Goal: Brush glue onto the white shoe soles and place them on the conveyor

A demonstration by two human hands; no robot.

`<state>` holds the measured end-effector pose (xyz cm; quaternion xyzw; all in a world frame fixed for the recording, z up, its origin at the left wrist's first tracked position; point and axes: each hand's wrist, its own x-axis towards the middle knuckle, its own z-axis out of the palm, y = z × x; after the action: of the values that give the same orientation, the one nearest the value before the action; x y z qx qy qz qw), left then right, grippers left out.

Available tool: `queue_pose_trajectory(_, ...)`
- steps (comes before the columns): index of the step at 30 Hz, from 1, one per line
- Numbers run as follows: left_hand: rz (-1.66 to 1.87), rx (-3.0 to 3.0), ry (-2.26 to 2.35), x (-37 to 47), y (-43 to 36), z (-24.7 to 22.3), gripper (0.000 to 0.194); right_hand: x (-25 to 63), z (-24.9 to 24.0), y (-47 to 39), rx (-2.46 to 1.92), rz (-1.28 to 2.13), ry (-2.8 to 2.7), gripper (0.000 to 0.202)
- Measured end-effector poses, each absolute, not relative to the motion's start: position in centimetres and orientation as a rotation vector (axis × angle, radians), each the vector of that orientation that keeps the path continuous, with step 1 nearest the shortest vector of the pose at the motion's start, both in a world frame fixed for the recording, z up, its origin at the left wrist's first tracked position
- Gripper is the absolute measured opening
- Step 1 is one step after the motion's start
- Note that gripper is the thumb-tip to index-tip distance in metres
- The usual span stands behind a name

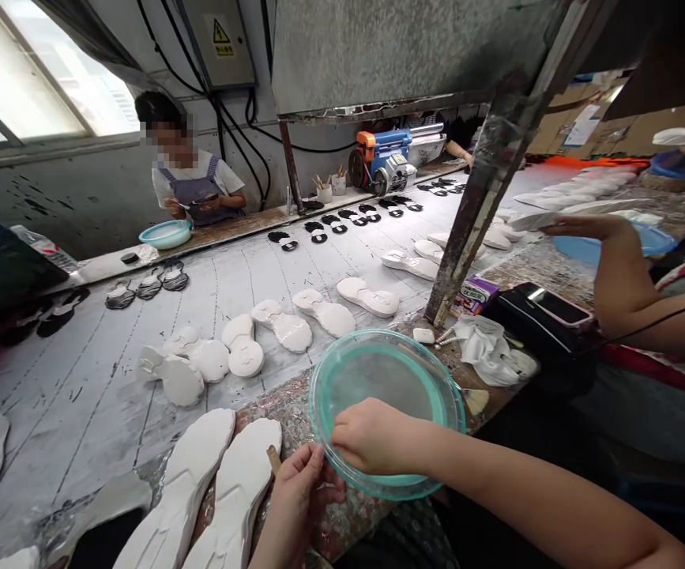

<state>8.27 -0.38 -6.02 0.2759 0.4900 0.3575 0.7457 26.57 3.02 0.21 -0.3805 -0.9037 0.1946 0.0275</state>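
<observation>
Round teal glass bowl [387, 411] on near counter [295, 407] edge; right hand [371, 436] fingers pinching its near rim. Left hand [295, 482] fingers curled round wooden brush handle [273, 458], beside white shoe soles [200, 490]. Step: steadying bowl w/ glue; next needs brush dip.

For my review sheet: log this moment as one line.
right hand: on near rim of teal bowl | left hand: holds brush handle beside white soles | conveyor: more soles

Shoe factory: soles [286, 324] along conveyor [81, 379]
</observation>
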Motion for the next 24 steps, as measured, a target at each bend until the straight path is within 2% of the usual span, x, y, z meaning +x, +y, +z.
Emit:
queue_pose_trajectory(6, 0.793, 0.625, 1.093, 8.4, -0.5, -5.9, 0.043, 28.9, 0.7, 2.2, -1.129, 0.715, -2.774, 0.006)
queue_pose_trajectory(15, 0.756, 0.646, 1.11, 8.5, -0.4, -4.9, 0.045, 28.6, 1.8, 2.4, -1.206, 1.0, -2.723, 0.021)
queue_pose_trajectory(24, 0.778, 0.671, 1.132, 8.6, -0.6, -5.5, 0.046, 28.8, 1.4, 3.2, -1.273, 1.015, -2.747, 0.007)
